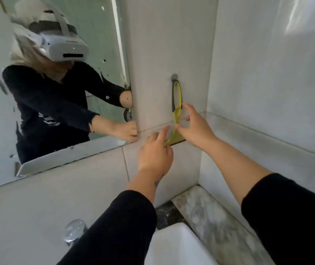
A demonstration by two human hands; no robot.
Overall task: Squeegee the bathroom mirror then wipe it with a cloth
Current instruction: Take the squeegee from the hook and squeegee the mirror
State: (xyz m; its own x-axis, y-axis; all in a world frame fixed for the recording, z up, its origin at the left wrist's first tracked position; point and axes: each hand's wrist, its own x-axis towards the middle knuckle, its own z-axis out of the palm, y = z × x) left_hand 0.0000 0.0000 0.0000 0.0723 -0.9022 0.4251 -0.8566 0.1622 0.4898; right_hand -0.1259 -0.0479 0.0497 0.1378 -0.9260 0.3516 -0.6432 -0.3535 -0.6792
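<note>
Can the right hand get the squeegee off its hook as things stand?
Probably yes. The right hand is already at the squeegee, fingers around its lower handle, and the loop hangs on the hook with bare tile around it. The left hand touches the blade end, not blocking.

The loop-handled plastic squeegee point(176, 111) is yellow-green with a dark grey grip edge and a dark blade strip, hanging against pale grey-white glossy wall tiles point(153, 54). Both long sleeves point(290, 217) are black. The speckled stone worktop point(206, 213) is mottled grey, white and dark green beside the plain white ceramic basin point(175, 245).
</note>
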